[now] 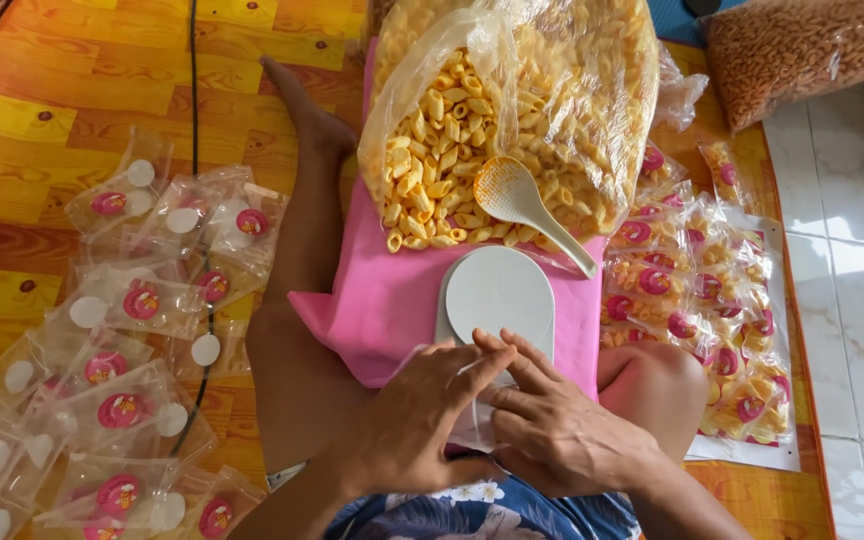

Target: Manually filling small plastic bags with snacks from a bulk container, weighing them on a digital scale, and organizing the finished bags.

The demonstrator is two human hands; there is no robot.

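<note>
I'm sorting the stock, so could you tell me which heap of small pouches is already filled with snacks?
The heap of pouches on the right, beside the pink cloth, is filled with yellow snack pieces. The pouches on the left, on the wood-patterned floor, lie flat and empty.

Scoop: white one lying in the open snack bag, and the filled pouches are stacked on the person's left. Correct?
Not quite. The white scoop does lie in the open snack bag, but the filled pouches are stacked on the person's right; the empty pouches lie on the left. The head view shows it.
</note>
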